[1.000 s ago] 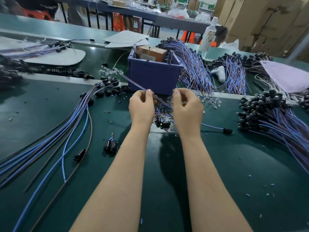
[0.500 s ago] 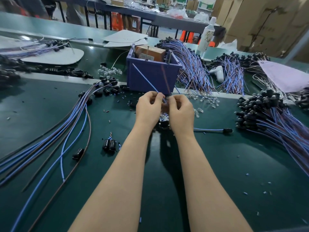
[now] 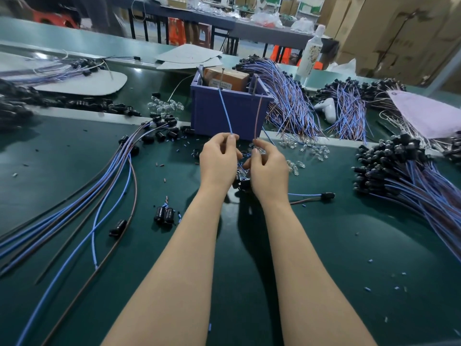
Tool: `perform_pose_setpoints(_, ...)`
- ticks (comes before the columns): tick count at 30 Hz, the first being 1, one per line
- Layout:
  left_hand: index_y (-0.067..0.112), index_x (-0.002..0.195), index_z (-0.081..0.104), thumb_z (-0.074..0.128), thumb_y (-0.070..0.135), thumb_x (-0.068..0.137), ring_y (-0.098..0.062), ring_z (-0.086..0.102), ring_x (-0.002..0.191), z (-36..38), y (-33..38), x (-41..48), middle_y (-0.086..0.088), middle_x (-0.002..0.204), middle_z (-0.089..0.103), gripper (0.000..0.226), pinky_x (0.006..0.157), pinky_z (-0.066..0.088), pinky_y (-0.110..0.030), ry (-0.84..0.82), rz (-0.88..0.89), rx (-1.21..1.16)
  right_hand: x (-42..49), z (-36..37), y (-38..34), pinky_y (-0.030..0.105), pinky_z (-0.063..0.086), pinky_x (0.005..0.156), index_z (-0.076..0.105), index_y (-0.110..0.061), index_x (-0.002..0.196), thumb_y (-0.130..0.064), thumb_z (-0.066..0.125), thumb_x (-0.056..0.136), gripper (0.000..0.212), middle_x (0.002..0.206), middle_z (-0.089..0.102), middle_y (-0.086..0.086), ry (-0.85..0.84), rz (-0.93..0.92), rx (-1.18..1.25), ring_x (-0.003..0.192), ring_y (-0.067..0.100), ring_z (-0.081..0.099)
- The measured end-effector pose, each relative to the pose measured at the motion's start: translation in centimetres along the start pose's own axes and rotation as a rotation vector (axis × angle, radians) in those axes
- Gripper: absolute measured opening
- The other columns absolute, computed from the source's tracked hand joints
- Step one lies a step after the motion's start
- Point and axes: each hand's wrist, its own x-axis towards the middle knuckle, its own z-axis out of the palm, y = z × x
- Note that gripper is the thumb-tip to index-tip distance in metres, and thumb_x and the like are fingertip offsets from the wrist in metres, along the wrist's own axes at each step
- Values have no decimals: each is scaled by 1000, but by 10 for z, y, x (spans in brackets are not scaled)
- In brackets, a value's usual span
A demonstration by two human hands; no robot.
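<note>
Bin [image 3: 214, 113] behind left hand [image 3: 219, 158], right hand [image 3: 268, 171] — loose wires [image 3: 74, 208] left, capped bundle [image 3: 399, 176] right.

Nothing legible from where I stand at the bench [image 3: 324, 245].
The white label [image 3: 220, 84] on the brown carton [image 3: 232, 75] inside the purple bin [image 3: 224, 116] has print too small to make out. The bottle [image 3: 310, 53] wrapper and the pale pink sheet [image 3: 424, 113] show only blurred, faint marks.
</note>
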Motion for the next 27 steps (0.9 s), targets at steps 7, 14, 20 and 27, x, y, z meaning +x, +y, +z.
perform_pose_setpoints(7, 11, 119, 59, 42, 9, 97, -2, 52, 62, 2, -2, 4, 9, 68, 58, 28, 62, 44, -15, -39, -90, -22, 1, 0, 0, 30, 47, 87, 58, -10, 125, -11, 46, 97, 31, 84, 70, 6, -16, 15, 6, 86, 18, 63)
perform_pose_setpoints(14, 7, 122, 55, 47, 7, 97, -2, 56, 64, 1, 1, 3, 5, 77, 63, 27, 72, 50, -18, -35, -99, -103, -3, 1, -3, 30, 44, 84, 54, -12, 130, -7, 45, 94, 37, 94, 67, 7, -46, -29, -53, 92, 24, 61)
perform_pose_setpoints(20, 4, 97, 65, 58, 3, 91, -5, 62, 66, 0, 7, -2, -1, 77, 65, 9, 70, 54, -17, -173, -236, -246, -2, 2, -2, 29, 42, 86, 56, -10, 126, -7, 47, 94, 33, 111, 67, 10, -6, -26, -60, 100, 26, 61)
perform_pose_setpoints(27, 13, 92, 53, 50, 15, 97, 2, 53, 43, -2, 7, -2, -12, 84, 70, 5, 68, 52, -31, -111, -165, -71, -2, 1, -1, 15, 37, 70, 58, -7, 115, -3, 50, 92, 25, 98, 71, 9, 73, -16, 3, 87, 20, 64)
